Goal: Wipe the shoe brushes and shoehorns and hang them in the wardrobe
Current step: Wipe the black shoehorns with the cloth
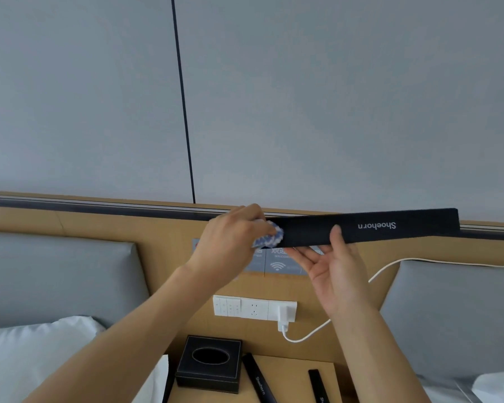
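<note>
The left hand [233, 234] has its fingers curled round a bunched blue-and-white cloth [269, 238], pressing it against the near end of a long black shoehorn [370, 226] held up in the air. The right hand [329, 266] lies palm-up under that shoehorn, fingers spread beneath it and the thumb hooked over the top edge, so the strip is pinched only lightly near its middle.

That loose hold is the weak spot. Most of the shoehorn's length sticks out past the right thumb, unsupported, so a firm stroke of the cloth could probably twist it or push it out of the fingers. If it slips, it would likely fall toward the bedside table [291, 370] below, where a black tissue box [210, 363] sits at the left edge and two more black strips lie beside it, one [258, 379] marked as a shoehorn, the other [317, 385] too cut off to read. A white charging cable [303, 337] hangs from the wall socket [255, 308] and could snag
</note>
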The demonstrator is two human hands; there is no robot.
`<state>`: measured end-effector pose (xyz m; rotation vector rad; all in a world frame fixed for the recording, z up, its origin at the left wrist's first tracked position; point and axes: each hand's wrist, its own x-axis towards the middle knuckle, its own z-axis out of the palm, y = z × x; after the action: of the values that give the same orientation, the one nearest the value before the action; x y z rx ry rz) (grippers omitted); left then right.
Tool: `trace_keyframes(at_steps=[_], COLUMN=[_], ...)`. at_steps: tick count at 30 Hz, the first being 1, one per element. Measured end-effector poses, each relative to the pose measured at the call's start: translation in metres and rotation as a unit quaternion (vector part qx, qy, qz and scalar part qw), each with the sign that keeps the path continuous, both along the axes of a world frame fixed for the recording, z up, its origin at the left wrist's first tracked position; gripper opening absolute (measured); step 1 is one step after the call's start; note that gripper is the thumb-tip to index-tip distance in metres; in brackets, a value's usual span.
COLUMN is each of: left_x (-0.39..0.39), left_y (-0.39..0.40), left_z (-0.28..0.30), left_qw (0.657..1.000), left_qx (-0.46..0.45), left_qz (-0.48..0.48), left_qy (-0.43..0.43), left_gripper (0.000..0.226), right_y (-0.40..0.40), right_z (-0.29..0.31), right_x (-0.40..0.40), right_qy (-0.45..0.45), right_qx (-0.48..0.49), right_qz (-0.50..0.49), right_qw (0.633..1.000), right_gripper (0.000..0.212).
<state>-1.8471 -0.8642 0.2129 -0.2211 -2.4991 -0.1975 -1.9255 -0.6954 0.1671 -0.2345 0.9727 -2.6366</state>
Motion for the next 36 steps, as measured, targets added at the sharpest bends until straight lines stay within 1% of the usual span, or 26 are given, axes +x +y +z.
trace_keyframes(at_steps=[3, 7, 10, 12, 14, 17, 22, 23, 25, 27, 29, 31, 32, 34, 35, 36], left_x=[0.001, 0.0, -0.001, 0.0, 0.002, 0.001, -0.006, -0.006, -0.006, -0.004, -0.001, 0.002, 0.002, 0.004, 0.004, 0.005], left_y=[-0.017, -0.03, -0.03, -0.024, -0.016, -0.003, 0.017, 0.021, 0.023, 0.021, 0.015, 0.012, 0.012, 0.013, 0.013, 0.014], left_z=[-0.005, -0.013, -0.018, -0.021, -0.025, -0.029, -0.027, -0.026, -0.023, -0.023, -0.023, -0.023, -0.024, -0.024, -0.023, -0.023], left_qw=[0.999, 0.992, 0.983, 0.978, 0.978, 0.983, 0.987, 0.988, 0.986, 0.982, 0.977, 0.972, 0.971, 0.968, 0.966, 0.966], left_qx=[0.027, 0.07, 0.083, 0.092, 0.082, 0.072, 0.1, 0.109, 0.132, 0.161, 0.189, 0.21, 0.219, 0.233, 0.24, 0.243], left_qz=[0.047, 0.103, 0.165, 0.187, 0.19, 0.167, 0.11, 0.097, 0.084, 0.082, 0.082, 0.083, 0.081, 0.074, 0.072, 0.071], left_qy=[-0.003, 0.004, -0.002, 0.005, 0.003, -0.019, -0.055, -0.054, -0.053, -0.06, -0.063, -0.061, -0.061, -0.061, -0.06, -0.059], left_gripper=[0.034, 0.028, 0.019, 0.018, 0.022, 0.026, 0.025, 0.024, 0.025, 0.03, 0.033, 0.031, 0.031, 0.03, 0.03, 0.03], right_y=[0.004, 0.004, 0.0, -0.004, -0.008, -0.013, -0.025, -0.026, -0.024, -0.014, 0.0, 0.008, 0.01, 0.008, 0.007, 0.006], right_z=[-0.001, -0.002, -0.005, -0.007, -0.009, -0.011, -0.014, -0.015, -0.017, -0.018, -0.019, -0.021, -0.022, -0.022, -0.021, -0.02], right_x=[0.0, 0.001, 0.004, 0.006, 0.009, 0.011, 0.018, 0.018, 0.017, 0.014, 0.011, 0.008, 0.006, 0.003, 0.002, 0.001], right_qy=[-0.004, 0.0, -0.007, -0.016, -0.018, -0.006, -0.004, 0.008, 0.061, 0.14, 0.211, 0.269, 0.29, 0.31, 0.312, 0.316], right_qx=[-0.008, -0.008, -0.009, -0.013, -0.011, 0.012, 0.065, 0.081, 0.133, 0.179, 0.252, 0.336, 0.341, 0.289, 0.267, 0.261], right_qz=[-0.021, -0.02, -0.015, -0.012, -0.011, -0.009, 0.012, 0.024, 0.054, 0.091, 0.114, 0.1, 0.098, 0.105, 0.103, 0.092], right_qw=[1.0, 1.0, 1.0, 1.0, 1.0, 1.0, 0.998, 0.996, 0.988, 0.97, 0.938, 0.897, 0.889, 0.9, 0.906, 0.908], right_gripper=[0.033, 0.036, 0.04, 0.04, 0.037, 0.035, 0.037, 0.033, 0.025, 0.028, 0.03, 0.027, 0.03, 0.043, 0.046, 0.041])
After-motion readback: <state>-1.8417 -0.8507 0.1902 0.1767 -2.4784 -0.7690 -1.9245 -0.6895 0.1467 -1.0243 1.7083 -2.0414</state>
